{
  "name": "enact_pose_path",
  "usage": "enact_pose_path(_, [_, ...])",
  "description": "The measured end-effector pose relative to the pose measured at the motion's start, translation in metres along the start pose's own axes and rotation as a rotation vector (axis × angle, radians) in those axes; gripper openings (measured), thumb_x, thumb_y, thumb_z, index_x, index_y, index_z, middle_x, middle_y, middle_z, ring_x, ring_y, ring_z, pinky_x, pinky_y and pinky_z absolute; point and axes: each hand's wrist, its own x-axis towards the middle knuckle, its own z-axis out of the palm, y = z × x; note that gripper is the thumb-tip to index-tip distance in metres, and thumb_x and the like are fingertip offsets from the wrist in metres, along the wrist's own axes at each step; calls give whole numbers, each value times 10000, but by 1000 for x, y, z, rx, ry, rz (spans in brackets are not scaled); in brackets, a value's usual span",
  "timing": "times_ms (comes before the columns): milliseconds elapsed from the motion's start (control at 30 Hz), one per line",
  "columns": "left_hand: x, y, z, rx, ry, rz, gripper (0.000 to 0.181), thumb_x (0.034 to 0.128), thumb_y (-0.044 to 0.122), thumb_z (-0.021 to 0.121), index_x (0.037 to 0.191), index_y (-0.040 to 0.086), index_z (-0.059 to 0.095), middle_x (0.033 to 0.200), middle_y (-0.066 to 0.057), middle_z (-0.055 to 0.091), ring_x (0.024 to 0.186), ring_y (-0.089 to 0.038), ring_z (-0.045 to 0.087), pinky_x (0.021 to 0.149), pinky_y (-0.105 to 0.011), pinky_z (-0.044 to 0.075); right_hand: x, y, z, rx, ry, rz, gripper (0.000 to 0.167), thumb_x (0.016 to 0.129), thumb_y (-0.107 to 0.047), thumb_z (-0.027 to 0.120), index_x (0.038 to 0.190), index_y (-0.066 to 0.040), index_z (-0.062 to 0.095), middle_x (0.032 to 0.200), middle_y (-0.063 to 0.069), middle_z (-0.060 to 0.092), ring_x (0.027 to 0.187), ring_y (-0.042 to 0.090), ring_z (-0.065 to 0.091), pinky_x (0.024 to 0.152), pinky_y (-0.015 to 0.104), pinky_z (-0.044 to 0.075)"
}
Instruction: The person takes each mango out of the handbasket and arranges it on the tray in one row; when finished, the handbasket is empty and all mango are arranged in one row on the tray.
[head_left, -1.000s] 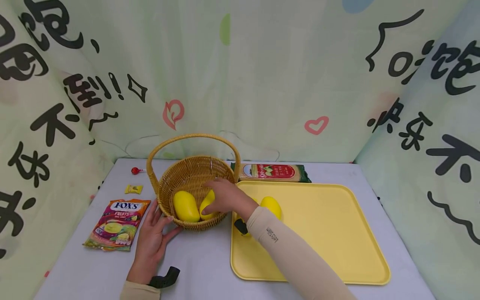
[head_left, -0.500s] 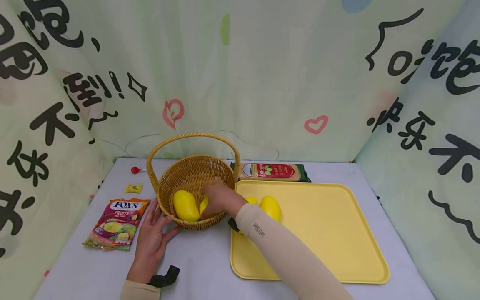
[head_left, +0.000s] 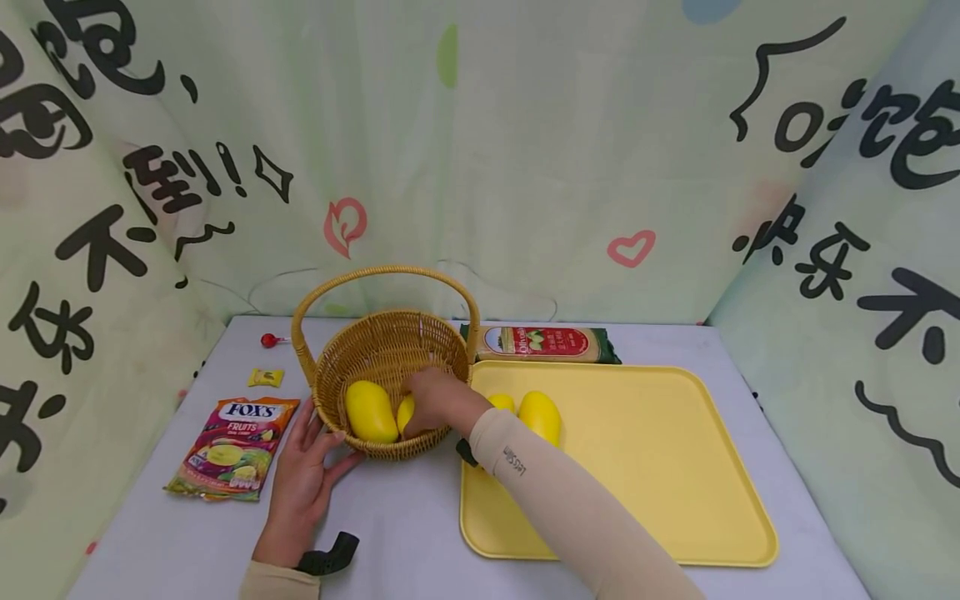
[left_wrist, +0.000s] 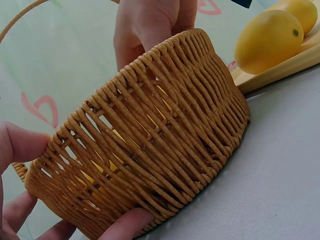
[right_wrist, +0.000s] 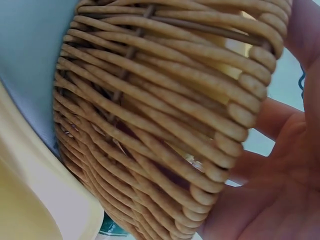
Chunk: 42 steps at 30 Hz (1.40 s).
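A wicker basket (head_left: 390, 358) with a tall arched handle stands on the table, a yellow mango (head_left: 371, 412) lying inside. My left hand (head_left: 303, 475) holds its near left side; in the left wrist view, fingers (left_wrist: 125, 225) lie against the weave and at the rim. Reaching over the right rim, my right hand (head_left: 438, 402) grips a second mango (head_left: 406, 412) low in the basket. That mango is mostly hidden by the hand, and the wicker wall blocks the fingertips in the right wrist view. Two more mangoes (head_left: 540, 417) rest on the yellow tray (head_left: 637, 475).
Left of the basket lie a Fox's candy bag (head_left: 236, 450), a small yellow wrapped candy (head_left: 266, 377) and a red lollipop (head_left: 270, 341). Behind the tray, a long packet (head_left: 551, 343) with a red label lies close to the basket. Printed cloth walls enclose the table.
My right hand has moved lower and slightly left into the basket with the mango, which it now covers more. The left hand and basket have stayed in place.
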Motion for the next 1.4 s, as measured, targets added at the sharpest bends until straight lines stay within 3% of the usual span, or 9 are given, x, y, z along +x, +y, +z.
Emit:
enact_pose_path(400, [-1,0,1,7,8,10,844,1058,34,535,1682,459,159,1803,45,69,1578,-272,332,1086,-577,525,-1,0,-6,-43,52,-49,706,762,-328,910,1399,-133,677,1425,104,609,1277,274,553,1088,400,529])
enact_pose_path(567, [-1,0,1,2,1,13,833,1066,30,517,1684,454,155,1803,43,66,1581,-257,323,1091,-575,522,-4,0,-11,10,80,-51,722,773,-292,884,1437,-143,641,1603,150,484,1466,365,469,1238,511,414])
enact_pose_path(667, [-1,1,1,5,1,13,833,1066,32,518,1682,461,156,1803,46,69,1581,-260,324,1094,-575,520,-4,2,-11,43,103,-75,730,786,-291,875,1458,-159,623,1664,150,415,1517,389,421,1249,542,397])
enact_pose_path(967, [-1,0,2,12,5,6,839,1065,35,525,1681,467,152,1802,50,74,1581,-271,328,1091,-575,522,-16,11,-16,167,198,-182,697,749,-300,859,1398,-162,649,1663,166,414,1512,384,433,1138,511,510])
enact_pose_path(1400, [-1,0,2,15,13,1,833,1065,38,532,1670,489,178,1798,71,105,1568,-273,353,1083,-566,532,-37,33,-7,449,375,-330,690,725,-327,809,1385,-208,645,1700,52,372,1462,345,490,962,423,596])
